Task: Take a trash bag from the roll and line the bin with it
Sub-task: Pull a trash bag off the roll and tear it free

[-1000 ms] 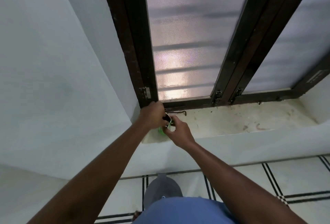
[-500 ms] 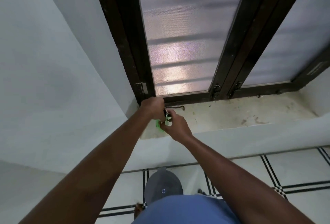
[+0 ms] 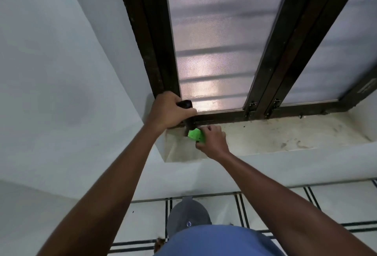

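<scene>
A: Report the position of the roll and the condition of each grip.

B: The left hand [image 3: 170, 111] was clenched round a black roll [image 3: 186, 113], held upright at the left end of the window sill [image 3: 285, 135]. The roll's top showed above the knuckles; its lower part showed below the palm. The right hand [image 3: 213, 140] pinched a bright green piece [image 3: 196, 135] just below the roll, thumb on the near side and fingers curled over the far side. Whether the green piece was a label or wrapper joined to the roll could not be determined.

A: State the surrounding items.

B: A dark window frame [image 3: 157, 52] stood directly behind the left hand, touching or nearly touching the knuckles. Frosted glass [image 3: 214, 41] filled the pane to the right of it. The sill surface was stained and speckled with dark debris. A pale wall [image 3: 61, 72] ran along the left. Below, a light tiled floor [image 3: 224, 206] with dark line borders was visible, along with a grey shoe [image 3: 186, 215] and a blue garment [image 3: 214, 241] at the bottom edge.

A: Obstructions?

B: The left hand hid the middle of the roll. The right-hand fingers covered the right edge of the green piece.
</scene>
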`<state>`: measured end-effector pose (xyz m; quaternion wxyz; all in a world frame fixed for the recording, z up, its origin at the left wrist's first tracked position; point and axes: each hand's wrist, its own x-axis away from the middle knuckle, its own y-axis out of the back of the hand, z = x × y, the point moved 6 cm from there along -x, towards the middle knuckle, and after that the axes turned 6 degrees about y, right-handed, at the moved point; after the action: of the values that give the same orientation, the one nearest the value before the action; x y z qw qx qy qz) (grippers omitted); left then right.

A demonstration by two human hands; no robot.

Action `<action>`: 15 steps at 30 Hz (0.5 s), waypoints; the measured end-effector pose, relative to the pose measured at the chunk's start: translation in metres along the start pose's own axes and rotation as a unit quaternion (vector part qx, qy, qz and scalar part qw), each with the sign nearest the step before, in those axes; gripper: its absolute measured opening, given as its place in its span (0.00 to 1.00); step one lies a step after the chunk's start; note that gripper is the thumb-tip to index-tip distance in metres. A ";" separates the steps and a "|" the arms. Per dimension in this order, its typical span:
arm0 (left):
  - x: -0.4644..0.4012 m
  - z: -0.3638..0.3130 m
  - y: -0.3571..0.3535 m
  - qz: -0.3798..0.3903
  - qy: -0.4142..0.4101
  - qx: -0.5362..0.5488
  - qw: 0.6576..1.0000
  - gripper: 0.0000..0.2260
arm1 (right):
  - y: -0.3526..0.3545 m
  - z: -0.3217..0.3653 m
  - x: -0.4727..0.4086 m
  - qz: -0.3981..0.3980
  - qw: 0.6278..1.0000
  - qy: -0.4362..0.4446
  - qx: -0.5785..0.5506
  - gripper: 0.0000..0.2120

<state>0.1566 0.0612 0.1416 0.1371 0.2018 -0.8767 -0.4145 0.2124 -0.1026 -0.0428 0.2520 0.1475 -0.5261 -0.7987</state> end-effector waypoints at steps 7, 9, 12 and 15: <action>0.014 -0.001 0.005 -0.016 0.085 0.050 0.995 0.21 | 0.035 0.022 0.023 0.012 0.950 -0.012 -0.313 0.66; 0.016 -0.001 0.003 0.001 0.092 0.043 0.995 0.20 | 0.049 0.035 0.039 -0.014 0.921 0.030 -0.388 0.52; 0.014 0.004 -0.006 0.045 0.118 0.121 0.984 0.21 | 0.057 0.040 0.050 -0.043 0.864 0.012 -0.502 0.21; 0.017 0.009 -0.022 0.105 0.111 0.198 0.968 0.25 | 0.060 0.043 0.056 -0.049 0.826 -0.041 -0.560 0.15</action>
<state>0.1437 0.0462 0.1201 0.2336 0.1762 -0.9370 -0.1907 0.1593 -0.1196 0.0313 0.2305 -0.0261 0.0093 -0.9727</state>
